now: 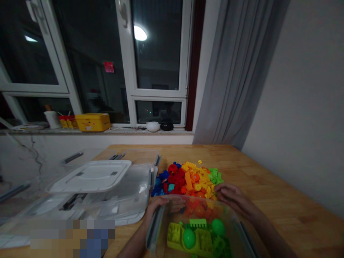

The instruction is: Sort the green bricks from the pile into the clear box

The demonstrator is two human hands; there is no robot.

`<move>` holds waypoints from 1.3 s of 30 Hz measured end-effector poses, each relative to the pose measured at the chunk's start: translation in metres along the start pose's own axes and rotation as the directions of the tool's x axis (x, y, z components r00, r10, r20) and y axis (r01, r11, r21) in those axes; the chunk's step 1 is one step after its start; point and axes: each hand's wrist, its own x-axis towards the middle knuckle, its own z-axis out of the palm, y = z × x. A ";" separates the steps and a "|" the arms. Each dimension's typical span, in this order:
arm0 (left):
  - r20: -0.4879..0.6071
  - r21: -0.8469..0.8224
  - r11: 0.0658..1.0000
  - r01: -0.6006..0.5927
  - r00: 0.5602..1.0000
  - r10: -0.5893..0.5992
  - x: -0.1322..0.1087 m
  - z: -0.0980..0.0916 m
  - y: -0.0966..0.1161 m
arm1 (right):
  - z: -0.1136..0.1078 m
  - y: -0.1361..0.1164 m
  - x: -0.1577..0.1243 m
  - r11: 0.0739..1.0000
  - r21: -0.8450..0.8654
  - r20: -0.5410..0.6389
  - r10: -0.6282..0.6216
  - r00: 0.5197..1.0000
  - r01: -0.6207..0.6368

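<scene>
**Both hands on the far rim of a clear bin**

Closest to the lens, at 6 o'clock in the head view, sits the clear bin [231, 218], its mouth facing up toward the camera. Its far rim runs across from 9 to 3 o'clock, and a grey clasp [153, 228] lies along each side wall. The near end is cut off by the frame, so the long axis cannot be told for sure. The walls are see-through plastic. Inside lie lime green pieces [188, 238], two of them rounded like eggs.

The left hand [163, 206] is at the bin's 11 o'clock corner, fingers curled over the rim and closed on it. The right hand [231, 196] is at the 1 o'clock corner, fingers bent over the rim and gripping it as well.

Just beyond the rim, at 12 o'clock from the bin, a pile of bricks [188, 177] in blue, red, orange, yellow and green lies on the wooden table [268, 179]; some show through the bin's far wall. At 10 o'clock, a stack of clear tubs [129, 200] carries a white lid [91, 175].

Farther off at 11 o'clock, the window sill [120, 131] holds a yellow tin [92, 122], a white cup [52, 119] and a white bowl [153, 126]. A grey curtain [236, 71] hangs at 1 o'clock.
</scene>
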 end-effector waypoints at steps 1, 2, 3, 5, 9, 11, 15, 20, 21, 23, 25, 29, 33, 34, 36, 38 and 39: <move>0.000 0.018 1.000 -0.004 1.000 0.004 0.000 0.000 0.000 | -0.007 0.004 0.005 0.999 -0.032 -0.145 -0.017 0.989 0.012; -0.008 0.037 0.999 -0.005 1.000 0.006 0.000 0.000 0.000 | -0.015 0.009 0.010 0.993 -0.110 -0.280 -0.059 0.958 0.029; -0.018 0.049 0.999 -0.002 1.000 0.003 0.001 0.001 0.001 | -0.024 0.015 0.015 0.971 -0.238 -0.379 -0.124 0.917 0.033; -0.012 0.059 0.998 0.000 1.000 0.001 0.001 0.004 0.003 | -0.043 0.028 0.022 0.861 -0.509 -0.464 -0.270 0.844 -0.005; -0.003 0.047 0.999 -0.007 1.000 0.007 0.002 0.008 0.005 | -0.076 0.054 0.028 0.700 -0.711 -0.440 -0.367 0.819 -0.067; -0.002 0.035 0.999 -0.010 1.000 0.010 0.001 0.007 0.005 | -0.083 0.062 0.029 0.694 -0.716 -0.414 -0.331 0.848 -0.079; -0.009 0.041 0.999 -0.004 1.000 0.005 -0.001 0.006 0.004 | -0.082 0.065 0.029 0.740 -0.670 -0.320 -0.214 0.923 -0.060; -0.046 0.045 0.999 -0.026 0.999 0.029 -0.001 0.007 0.004 | -0.079 0.062 0.027 0.821 -0.568 -0.291 -0.145 0.945 -0.049; -0.051 0.044 0.999 -0.028 0.998 0.030 -0.001 0.007 0.004 | -0.079 0.062 0.026 0.828 -0.559 -0.289 -0.142 0.947 -0.046; -0.040 0.050 0.999 -0.021 0.999 0.023 0.000 0.007 0.004 | -0.079 0.061 0.026 0.828 -0.558 -0.283 -0.134 0.950 -0.050; -0.025 0.058 0.998 -0.025 0.999 0.026 0.001 0.007 0.004 | -0.079 0.060 0.025 0.814 -0.578 -0.274 -0.130 0.953 -0.055; -0.034 0.050 0.999 -0.012 0.999 0.014 0.002 0.007 0.005 | -0.077 0.053 0.022 0.784 -0.617 -0.262 -0.127 0.957 -0.065; -0.026 0.032 0.999 0.007 1.000 -0.006 0.003 0.007 0.006 | -0.073 0.042 0.021 0.811 -0.578 -0.385 -0.168 0.907 -0.096; -0.021 0.029 1.000 0.008 1.000 -0.007 0.003 0.006 0.005 | -0.072 0.039 0.021 0.825 -0.556 -0.419 -0.177 0.891 -0.098; -0.027 0.024 1.000 0.014 1.000 -0.013 0.003 0.005 0.004 | -0.067 0.033 0.021 0.860 -0.503 -0.460 -0.183 0.869 -0.085; -0.046 0.015 1.000 0.017 0.999 -0.016 0.004 0.003 0.003 | -0.060 0.028 0.021 0.906 -0.419 -0.449 -0.160 0.879 -0.050; -0.052 0.009 1.000 0.015 0.999 -0.014 0.004 0.002 0.003 | -0.054 0.026 0.020 0.935 -0.354 -0.427 -0.134 0.894 -0.029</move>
